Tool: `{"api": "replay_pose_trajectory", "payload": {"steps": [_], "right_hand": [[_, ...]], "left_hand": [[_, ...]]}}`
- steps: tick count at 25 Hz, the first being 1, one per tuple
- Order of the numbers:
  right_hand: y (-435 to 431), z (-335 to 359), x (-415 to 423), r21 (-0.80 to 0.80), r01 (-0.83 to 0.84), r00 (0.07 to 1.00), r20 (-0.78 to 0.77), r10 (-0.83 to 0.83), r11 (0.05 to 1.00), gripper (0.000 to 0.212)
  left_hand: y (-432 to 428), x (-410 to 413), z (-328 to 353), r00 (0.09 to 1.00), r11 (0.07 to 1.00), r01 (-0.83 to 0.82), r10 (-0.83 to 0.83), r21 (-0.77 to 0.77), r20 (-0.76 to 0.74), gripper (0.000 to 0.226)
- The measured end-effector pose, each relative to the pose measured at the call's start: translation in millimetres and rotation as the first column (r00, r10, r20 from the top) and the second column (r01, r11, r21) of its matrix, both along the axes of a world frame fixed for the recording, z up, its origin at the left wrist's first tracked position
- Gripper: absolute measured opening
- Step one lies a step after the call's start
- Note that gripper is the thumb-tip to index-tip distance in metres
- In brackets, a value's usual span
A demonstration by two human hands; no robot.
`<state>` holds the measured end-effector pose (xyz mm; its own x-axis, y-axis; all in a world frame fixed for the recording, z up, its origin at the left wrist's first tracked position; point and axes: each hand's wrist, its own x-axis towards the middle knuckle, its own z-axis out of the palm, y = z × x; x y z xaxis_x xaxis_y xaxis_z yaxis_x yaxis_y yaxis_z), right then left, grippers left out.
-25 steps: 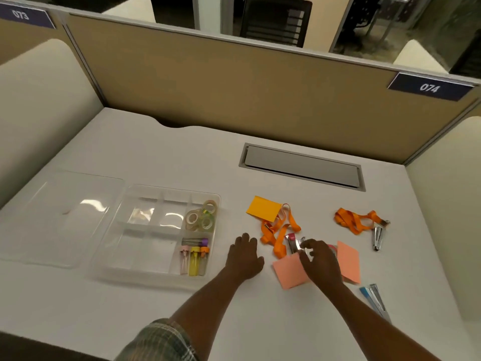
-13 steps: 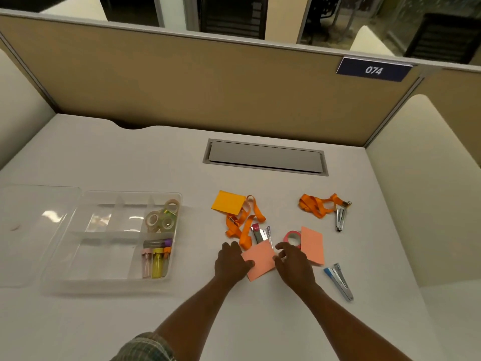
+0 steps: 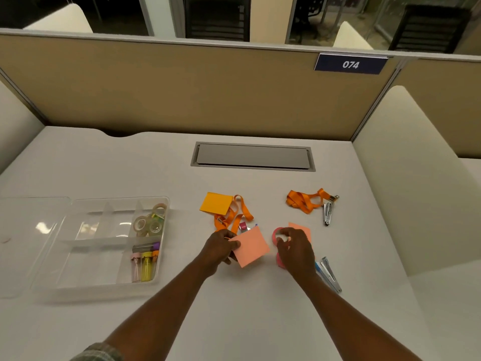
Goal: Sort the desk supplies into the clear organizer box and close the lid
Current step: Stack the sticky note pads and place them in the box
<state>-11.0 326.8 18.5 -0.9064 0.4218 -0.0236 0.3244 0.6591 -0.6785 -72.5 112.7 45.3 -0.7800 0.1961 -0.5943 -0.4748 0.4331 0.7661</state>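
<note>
The left hand (image 3: 218,248) pinches the corner of a pink sticky-note pad (image 3: 252,246) and holds it just above the tabletop (image 3: 247,321). The right hand (image 3: 295,251) curls its fingers around a pink tape roll (image 3: 275,234) beside it. The clear organizer box (image 3: 99,287) sits well to the left, with its lid (image 3: 28,238) lying open and tape rolls (image 3: 149,222) in its back right compartment.

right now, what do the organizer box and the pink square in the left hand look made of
Organizer box: clear glossy plastic, apparently; desk shows through, glare on it. Pink square: matte paper, probably a sticky-note pad; flat, no shine.
</note>
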Motion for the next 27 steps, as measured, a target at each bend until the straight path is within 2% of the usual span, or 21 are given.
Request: {"api": "replay_pose_trajectory", "payload": {"steps": [2, 5, 7, 10, 14, 16, 20, 23, 25, 27], "right_hand": [[17, -1, 6, 0.09, -0.001, 0.999, 0.037, -0.002, 0.996, 0.043], [31, -2, 12, 0.19, -0.098, 0.944, 0.329, 0.031, 0.977, 0.077], [32, -4, 13, 0.215, -0.161, 0.899, 0.435, 0.053, 0.963, 0.085], [31, -4, 10, 0.218, -0.161, 0.886, 0.461, 0.043, 0.963, 0.075], [32, 5, 3, 0.259, -0.125, 0.91, 0.414, 0.006, 0.958, 0.038], [36, 10, 2, 0.246, -0.037, 0.932, 0.357, -0.056, 0.968, 0.029], [45, 20, -1, 0.01, 0.272, 0.957, 0.103, -0.272, 0.962, 0.023], [36, 25, -8, -0.25, 0.335, 0.942, 0.082, -0.325, 0.909, 0.024], [24, 28, -15, -0.457, 0.409, 0.912, 0.181, -0.368, 0.79, 0.025], [5, 31, -16, -0.661, 0.458, 0.884, 0.265, -0.386, 0.595, 0.024]], "left_hand": [[1, -1, 3, 1.0, 1.0, -0.005, 0.005, 0.016, 0.005, 0.014], [6, 1, 3, 0.999, 1.0, -0.004, 0.004, 0.013, 0.039, 0.014], [9, 5, 2, 0.998, 1.0, -0.013, 0.013, 0.011, 0.059, 0.014], [12, 8, 2, 0.998, 1.0, -0.015, 0.016, -0.009, 0.063, 0.014], [11, 8, 4, 0.998, 1.0, -0.017, 0.018, -0.021, 0.058, 0.012], [11, 9, 7, 0.998, 1.0, -0.023, 0.024, -0.011, 0.053, 0.012], [14, 8, 15, 0.994, 0.991, -0.088, 0.08, 0.102, 0.075, 0.015], [23, 8, 24, 0.98, 0.952, -0.182, 0.154, 0.246, 0.127, 0.019], [30, 7, 30, 0.963, 0.911, -0.256, 0.21, 0.324, 0.168, 0.021], [37, 7, 36, 0.941, 0.865, -0.332, 0.273, 0.377, 0.202, 0.017]]}}
